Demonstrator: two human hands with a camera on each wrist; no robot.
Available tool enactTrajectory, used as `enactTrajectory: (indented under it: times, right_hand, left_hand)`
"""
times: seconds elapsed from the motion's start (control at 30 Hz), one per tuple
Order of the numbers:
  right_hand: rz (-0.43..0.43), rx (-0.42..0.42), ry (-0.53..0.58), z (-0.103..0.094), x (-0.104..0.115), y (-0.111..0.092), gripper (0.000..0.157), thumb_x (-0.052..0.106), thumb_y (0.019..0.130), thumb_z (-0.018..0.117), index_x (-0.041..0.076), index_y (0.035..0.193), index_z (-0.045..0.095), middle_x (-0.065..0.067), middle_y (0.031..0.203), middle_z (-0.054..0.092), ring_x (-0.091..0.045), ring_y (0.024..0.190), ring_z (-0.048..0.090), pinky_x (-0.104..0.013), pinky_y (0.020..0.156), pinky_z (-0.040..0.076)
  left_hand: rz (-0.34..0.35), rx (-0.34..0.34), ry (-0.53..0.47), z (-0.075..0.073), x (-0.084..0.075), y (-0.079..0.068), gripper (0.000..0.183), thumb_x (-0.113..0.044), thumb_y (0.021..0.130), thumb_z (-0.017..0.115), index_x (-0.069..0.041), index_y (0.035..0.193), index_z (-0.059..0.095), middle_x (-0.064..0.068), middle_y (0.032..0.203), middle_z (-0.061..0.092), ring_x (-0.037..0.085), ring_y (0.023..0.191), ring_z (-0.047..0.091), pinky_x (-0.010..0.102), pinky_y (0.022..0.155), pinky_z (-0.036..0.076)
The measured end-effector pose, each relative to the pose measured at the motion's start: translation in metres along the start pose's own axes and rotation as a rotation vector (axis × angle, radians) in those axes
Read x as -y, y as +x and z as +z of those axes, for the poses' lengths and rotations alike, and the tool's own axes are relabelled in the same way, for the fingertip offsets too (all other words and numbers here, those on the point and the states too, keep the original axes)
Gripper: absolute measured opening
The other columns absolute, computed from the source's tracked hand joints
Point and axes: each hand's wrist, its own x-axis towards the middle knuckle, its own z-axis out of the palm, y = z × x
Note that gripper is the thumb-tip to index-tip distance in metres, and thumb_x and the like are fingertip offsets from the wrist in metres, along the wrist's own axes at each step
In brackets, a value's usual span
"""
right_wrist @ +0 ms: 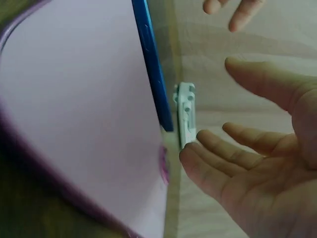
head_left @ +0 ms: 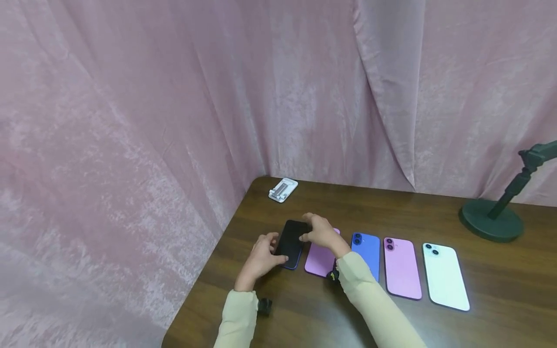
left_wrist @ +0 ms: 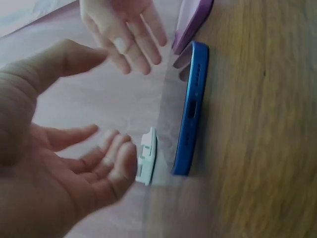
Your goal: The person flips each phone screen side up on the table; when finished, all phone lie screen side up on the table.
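Note:
A smartphone with a blue frame and a dark screen facing up (head_left: 291,243) lies on the table between my two hands. My left hand (head_left: 261,258) is at its left side, fingers and thumb spread. Over its right edge hovers my right hand (head_left: 323,233), thumb apart from loosely bent fingers. In the left wrist view, the phone's blue bottom edge (left_wrist: 192,111) shows a charging port, and a gap separates it from both hands. Partly beneath the right hand and forearm is a purple phone (head_left: 319,260), whose back fills much of the right wrist view.
Right of the hands lie a blue phone (head_left: 366,251), a pink phone (head_left: 402,270) and a pale mint phone (head_left: 446,278), backs up. A small white stand-like piece (head_left: 283,190) sits near the back left corner. A dark green lamp base (head_left: 491,221) stands at the right, before a pink curtain (head_left: 313,96).

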Motion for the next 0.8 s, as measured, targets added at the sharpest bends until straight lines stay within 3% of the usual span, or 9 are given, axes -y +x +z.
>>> enactTrajectory:
  times: [0.17,0.27,0.53,0.8]
  right_hand:
    - [-0.044,-0.012,0.067,-0.016,-0.004,-0.012,0.067,0.009,0.084,0.08,-0.009,0.141,0.049,-0.027,0.136,0.057,-0.043,0.121,0.056,-0.054,0.098,0.047]
    - [-0.057,-0.02,0.09,-0.025,-0.005,-0.018,0.068,0.011,0.085,0.079,-0.006,0.143,0.048,-0.027,0.14,0.055,-0.044,0.122,0.056,-0.055,0.097,0.047]
    - [-0.028,-0.071,0.074,-0.038,-0.021,-0.032,0.07,0.01,0.084,0.08,-0.009,0.142,0.047,-0.027,0.142,0.054,-0.046,0.124,0.054,-0.055,0.099,0.046]
    - [-0.037,-0.092,0.083,-0.042,-0.038,-0.042,0.069,0.001,0.079,0.081,-0.014,0.138,0.048,-0.032,0.138,0.054,-0.045,0.124,0.056,-0.055,0.1,0.046]
  left_hand:
    - [0.148,-0.041,-0.09,0.004,-0.009,0.005,0.078,-0.009,0.08,0.082,0.003,0.146,0.042,0.025,0.128,0.054,0.033,0.109,0.056,0.045,0.087,0.052]
    - [0.2,-0.006,-0.158,0.006,-0.015,0.008,0.077,-0.008,0.082,0.081,0.002,0.147,0.041,0.027,0.133,0.052,0.035,0.115,0.055,0.045,0.09,0.052]
    - [0.24,0.144,-0.226,0.018,-0.023,0.014,0.084,0.002,0.076,0.082,0.001,0.149,0.039,0.026,0.14,0.047,0.04,0.125,0.051,0.049,0.102,0.046]
    - [0.237,0.242,-0.152,0.034,-0.035,0.018,0.087,0.001,0.076,0.083,-0.004,0.15,0.039,0.02,0.145,0.044,0.036,0.13,0.049,0.043,0.105,0.044]
